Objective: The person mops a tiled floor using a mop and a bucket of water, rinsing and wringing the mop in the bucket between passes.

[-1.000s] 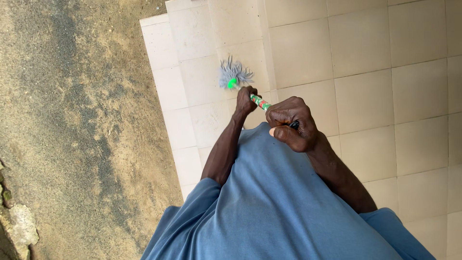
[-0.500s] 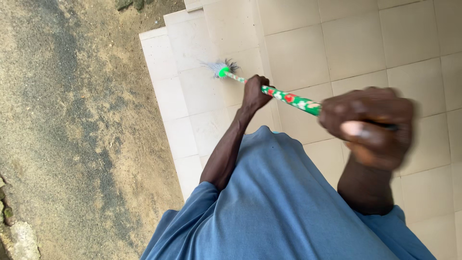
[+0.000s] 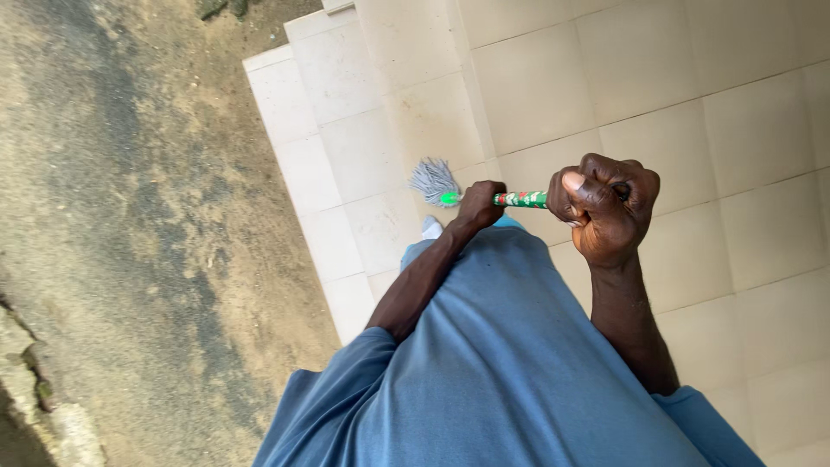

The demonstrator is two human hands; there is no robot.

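1. Basically, a person in a blue shirt [image 3: 501, 380] stood on a pale tiled floor [image 3: 692, 104] and held a mop with both hands, seen from above.
2. Right hand [image 3: 605, 203] sat at the upper end of the handle, fingers [image 3: 596, 186] curled tight into a fist around it, thumb on top.
3. Left hand [image 3: 480, 201] gripped lower down the handle, fingers wrapped shut on it; individual fingers could not be told apart from this angle.
4. Mop handle [image 3: 521, 199] was green with a red and white pattern, and only a short stretch showed between the two hands.
5. Mop head [image 3: 434, 180], grey strands with a bright green collar, lay on the tiles just beside the floor's outer edge, where a row of step tiles [image 3: 311, 173] ran along it.
6. Beyond that edge was bare sandy ground [image 3: 130, 216], with rough stones [image 3: 35, 380] near the lower left corner.
7. A bit of light shoe [image 3: 431, 227] showed under the left forearm, near the step tiles.
8. Progress, as a judgement only: mopping looked mid-way, with the head working the edge strip. No clear wet or dry boundary showed on the tiles, so how much floor was done or left could not be told.
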